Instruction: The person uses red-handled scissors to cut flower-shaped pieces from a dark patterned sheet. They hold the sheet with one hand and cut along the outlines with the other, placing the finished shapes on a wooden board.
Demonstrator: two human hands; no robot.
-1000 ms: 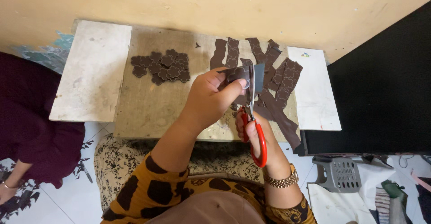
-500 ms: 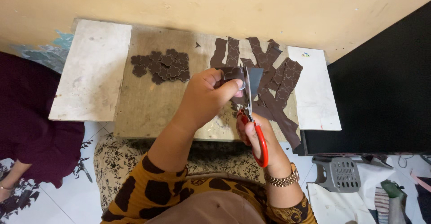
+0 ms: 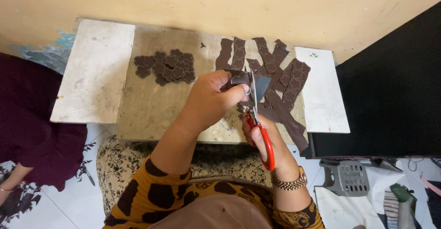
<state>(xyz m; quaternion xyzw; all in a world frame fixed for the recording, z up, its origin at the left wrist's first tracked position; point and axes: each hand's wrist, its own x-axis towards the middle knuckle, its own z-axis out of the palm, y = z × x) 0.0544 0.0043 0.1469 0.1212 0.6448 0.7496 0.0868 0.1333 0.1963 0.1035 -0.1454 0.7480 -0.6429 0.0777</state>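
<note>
Left hand curled over the wooden surface, a small dark brown scalloped piece pinched in its fingers, right hand closed through one pair of red-handled scissors, blades at the piece, one pile of cut brown shapes lying left, several brown strips right.

Even, soft daylight, fairly bright, no harsh glare. Faint shadow under the left hand on the desk. Centre sharp; wide-angle bend at the edges, wall line bowed. Black panel at right underexposed, no detail visible.
</note>
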